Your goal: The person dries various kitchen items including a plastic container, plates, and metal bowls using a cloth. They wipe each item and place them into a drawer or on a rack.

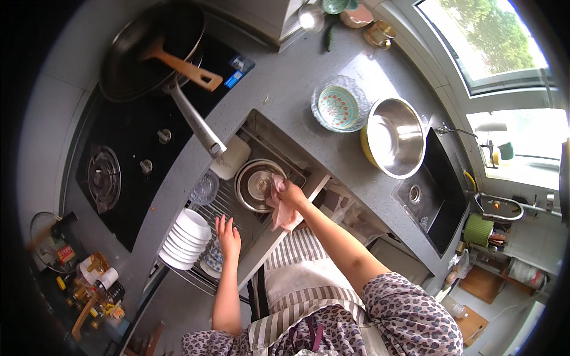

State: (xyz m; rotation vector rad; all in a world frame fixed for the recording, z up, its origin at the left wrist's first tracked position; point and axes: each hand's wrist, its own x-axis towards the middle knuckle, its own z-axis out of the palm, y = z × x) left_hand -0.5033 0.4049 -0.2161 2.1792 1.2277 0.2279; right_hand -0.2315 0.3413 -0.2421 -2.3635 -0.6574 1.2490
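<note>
My right hand grips a pink cloth at the near rim of a round stainless steel bowl in the pulled-out drawer. Part of the cloth hangs over the drawer's front edge. Another small round dish shows inside the bowl. With its fingers apart, my left hand hovers over the wire rack, holding nothing. Left of it stands a stack of white bowls, and blue-patterned dishes sit partly behind that hand. A clear glass bowl rests farther back.
A frying pan with a wooden spatula sits on the black cooktop; its handle juts over the drawer. On the grey counter are a patterned bowl within a glass bowl and a steel basin beside the dark sink.
</note>
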